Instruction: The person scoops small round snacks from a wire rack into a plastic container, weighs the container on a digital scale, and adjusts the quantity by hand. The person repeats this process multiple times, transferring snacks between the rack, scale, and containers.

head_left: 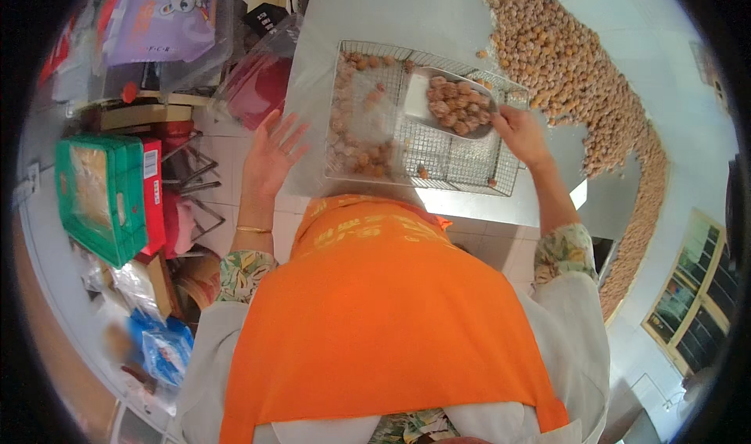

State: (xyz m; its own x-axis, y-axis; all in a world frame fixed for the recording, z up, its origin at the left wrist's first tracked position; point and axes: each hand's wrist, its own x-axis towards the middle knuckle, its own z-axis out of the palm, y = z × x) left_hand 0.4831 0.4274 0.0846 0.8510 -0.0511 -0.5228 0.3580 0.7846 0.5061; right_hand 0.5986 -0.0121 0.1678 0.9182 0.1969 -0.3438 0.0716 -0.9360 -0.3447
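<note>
Right hand (520, 135), right of upper centre: closed on end of metal scoop (416, 104). Scoop at upper centre of frame, loaded with brown round pieces (460, 106), over wire basket (458, 161) on table (407, 10). Left hand (270, 162), left of upper centre: empty, fingers spread, apart from basket. Large brown heap (555, 49), upper right.

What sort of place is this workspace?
Probably a food-processing or packing room: round brown pieces heaped on the grey table, a wire basket holding more, and a loaded scoop in the right hand.
</note>
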